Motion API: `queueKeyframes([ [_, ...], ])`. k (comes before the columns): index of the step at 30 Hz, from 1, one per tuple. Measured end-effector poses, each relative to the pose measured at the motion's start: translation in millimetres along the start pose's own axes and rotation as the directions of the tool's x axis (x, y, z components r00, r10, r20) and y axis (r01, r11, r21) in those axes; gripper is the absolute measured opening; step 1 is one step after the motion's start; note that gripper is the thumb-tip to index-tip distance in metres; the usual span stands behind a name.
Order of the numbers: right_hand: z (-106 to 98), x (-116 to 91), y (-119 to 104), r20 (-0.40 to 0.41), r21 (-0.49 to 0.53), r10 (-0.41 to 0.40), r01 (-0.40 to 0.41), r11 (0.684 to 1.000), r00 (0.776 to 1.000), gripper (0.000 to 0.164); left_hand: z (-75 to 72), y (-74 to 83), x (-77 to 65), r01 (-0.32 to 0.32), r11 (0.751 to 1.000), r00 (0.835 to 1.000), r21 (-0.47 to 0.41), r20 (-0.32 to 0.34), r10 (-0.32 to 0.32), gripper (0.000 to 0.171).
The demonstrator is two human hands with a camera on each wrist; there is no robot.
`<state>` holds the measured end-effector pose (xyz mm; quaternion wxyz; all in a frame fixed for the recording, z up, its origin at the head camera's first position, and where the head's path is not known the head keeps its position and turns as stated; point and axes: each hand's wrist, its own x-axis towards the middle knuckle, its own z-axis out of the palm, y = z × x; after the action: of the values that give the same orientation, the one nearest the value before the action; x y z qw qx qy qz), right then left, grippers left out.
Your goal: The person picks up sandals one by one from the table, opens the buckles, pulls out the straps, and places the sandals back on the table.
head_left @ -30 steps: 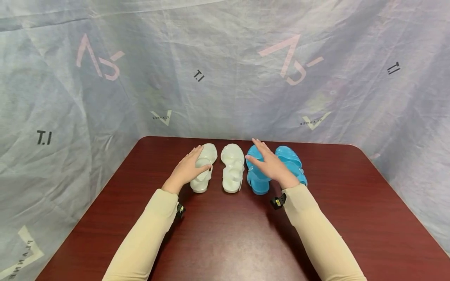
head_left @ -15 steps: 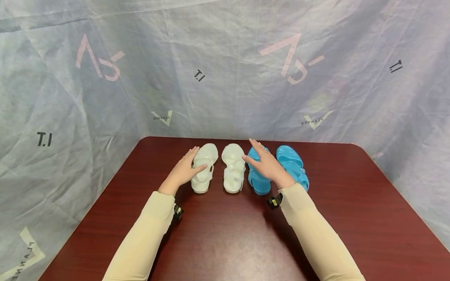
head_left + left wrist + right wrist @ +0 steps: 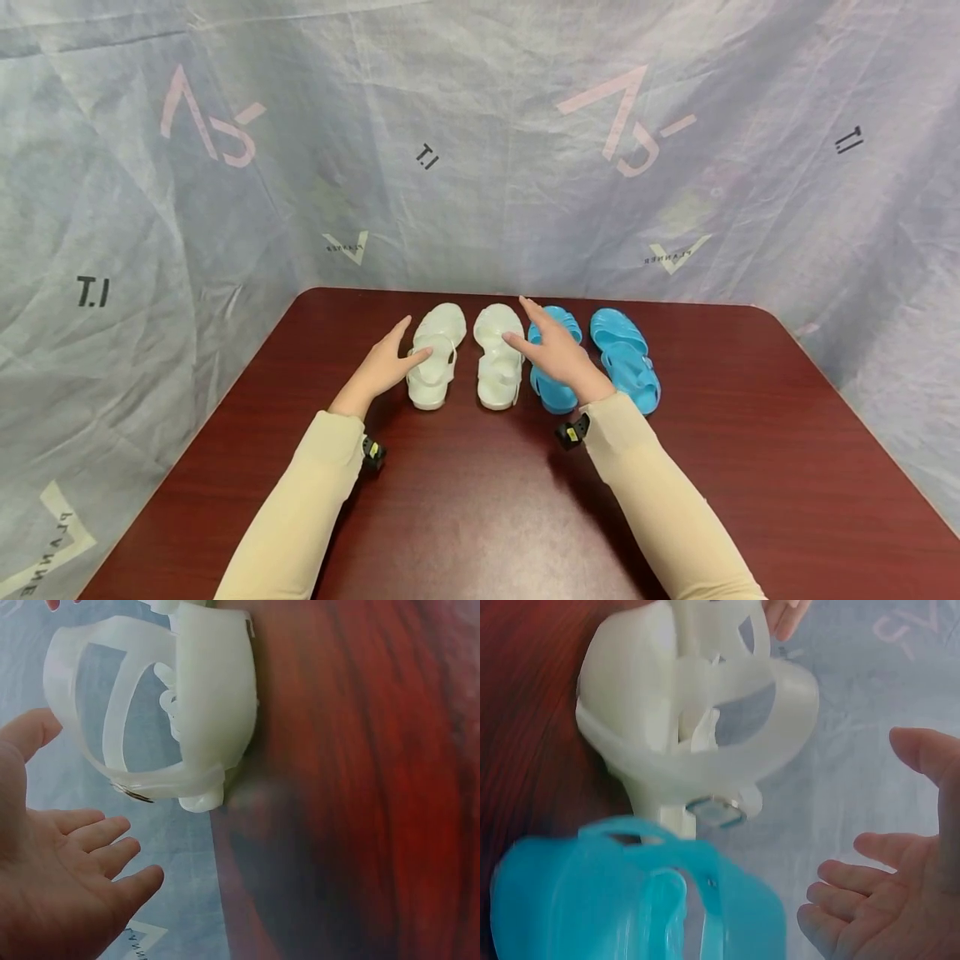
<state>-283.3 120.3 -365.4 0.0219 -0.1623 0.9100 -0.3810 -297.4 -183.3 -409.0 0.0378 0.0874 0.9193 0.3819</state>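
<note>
Four would be several: a row of plastic sandals stands on the table, toes away from me. My left hand (image 3: 381, 367) is held above and left of the leftmost white sandal (image 3: 444, 321), its thumb overlapping that sandal in the head view. In the left wrist view the fingers (image 3: 112, 855) are relaxed and apart from the white sandal's heel strap. My right hand (image 3: 558, 354) hovers over the left blue sandal (image 3: 555, 398), hiding part of it, thumb towards the second white sandal (image 3: 497, 387). The right blue sandal (image 3: 630, 375) lies farther right. Neither hand holds anything.
The sandals stand near the back edge of a dark red wooden table (image 3: 465, 500). A pale cloth curtain (image 3: 487, 208) with printed marks hangs behind and at the sides. Each wrist wears a small black camera (image 3: 573, 432).
Both hands have drifted left and a little lower in the head view. The left hand uncovers more of the leftmost white sandal, and the right hand uncovers the right blue one.
</note>
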Motion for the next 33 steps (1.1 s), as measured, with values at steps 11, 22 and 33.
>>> queueKeyframes([
  [11, 13, 6, -9, -0.030, 0.008, -0.001, 0.001, 1.000, 1.000, 0.075, -0.2, -7.5, -3.3, 0.017, 0.999, 1.000, -0.051, 0.000, -0.018, 0.086],
  [22, 29, 9, -21, -0.040, 0.117, 0.041, -0.036, 0.993, 0.998, 0.070, 3.9, -16.6, -4.8, 0.069, 0.982, 0.997, -0.176, 0.036, -0.064, 0.084],
  [33, 44, 14, -27, -0.069, 0.219, 0.069, -0.052, 0.974, 0.995, 0.067, 6.7, -16.6, -6.5, 0.086, 0.962, 0.996, -0.260, 0.052, -0.075, 0.076],
])
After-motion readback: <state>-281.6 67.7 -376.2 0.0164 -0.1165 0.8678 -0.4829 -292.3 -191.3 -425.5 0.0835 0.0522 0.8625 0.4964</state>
